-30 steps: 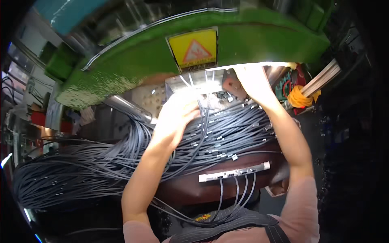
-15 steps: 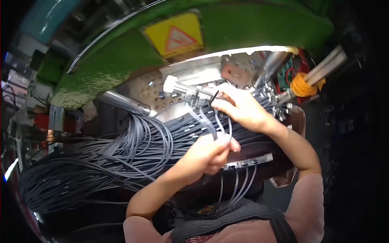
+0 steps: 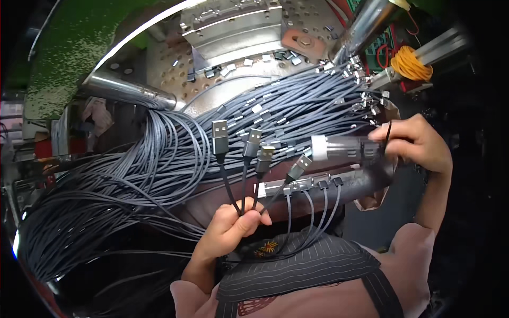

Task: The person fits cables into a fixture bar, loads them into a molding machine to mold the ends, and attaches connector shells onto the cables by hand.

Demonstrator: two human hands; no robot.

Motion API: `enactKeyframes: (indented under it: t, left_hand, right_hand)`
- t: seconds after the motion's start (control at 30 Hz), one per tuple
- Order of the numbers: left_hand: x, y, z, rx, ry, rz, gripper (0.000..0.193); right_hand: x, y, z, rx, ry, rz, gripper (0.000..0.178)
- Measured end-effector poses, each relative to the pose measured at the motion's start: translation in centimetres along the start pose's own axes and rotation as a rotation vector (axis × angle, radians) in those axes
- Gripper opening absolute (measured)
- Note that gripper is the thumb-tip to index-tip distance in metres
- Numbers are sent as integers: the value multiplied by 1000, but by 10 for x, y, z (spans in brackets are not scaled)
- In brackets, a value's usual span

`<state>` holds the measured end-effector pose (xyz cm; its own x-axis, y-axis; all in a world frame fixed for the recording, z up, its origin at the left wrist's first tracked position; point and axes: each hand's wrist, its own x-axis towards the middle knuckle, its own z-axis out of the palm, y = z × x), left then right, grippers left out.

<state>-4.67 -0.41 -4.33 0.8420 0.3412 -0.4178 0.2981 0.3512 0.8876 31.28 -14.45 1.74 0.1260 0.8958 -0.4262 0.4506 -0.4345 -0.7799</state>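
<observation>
My left hand [image 3: 233, 225] is closed around several USB cables [image 3: 219, 140], their plugs fanned out upward above the fist. At the right, my right hand [image 3: 416, 146] has its fingers closed on one end of a metal bar fixture [image 3: 344, 148] with a white block at its other end. Motion blurs this bar in part. A thin black piece [image 3: 388, 135] sticks up from the same fingers; its kind cannot be made out. Below that bar lies a second, similar bar [image 3: 275, 187], with several grey cables [image 3: 310, 209] plugged along it and hanging toward my apron.
A large bundle of grey cables [image 3: 101, 204] spreads from the left across to the upper right. Behind it is a perforated metal plate [image 3: 169, 58] with a metal block [image 3: 238, 34], between shiny posts [image 3: 130, 93]. Orange cord [image 3: 411, 63] wraps a rail at right.
The bar fixture has moved right and nearer with my right hand, away from the cables. My left hand has dropped lower left with the USB cables, whose plugs now show free. The view has shifted.
</observation>
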Motion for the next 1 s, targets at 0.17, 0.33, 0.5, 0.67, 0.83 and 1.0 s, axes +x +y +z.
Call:
enactKeyframes:
  t: [0.17, 0.33, 0.5, 0.67, 0.83, 1.0]
  left_hand:
    - [6, -15, 0, -70, 35, 94, 27]
    - [5, -21, 6, -68, 22, 120, 24]
    - [6, -19, 10, -52, 18, 131, 24]
    - [-5, -27, 6, -79, 64, 165, 25]
    - [-2, -25, 9, -128, 26, 169, 28]
    - [-7, -29, 6, -65, 86, 165, 28]
  right_hand:
    - [17, 31, 34, -76, -116, -94, 24]
    - [22, 29, 70, -385, 217, -234, 18]
    - [16, 27, 107, -44, 350, -193, 17]
    - [-27, 72, 104, 278, 849, -93, 20]
    - [-102, 169, 93, -459, 952, 218, 20]
    - [-42, 70, 141, -530, 826, -192, 19]
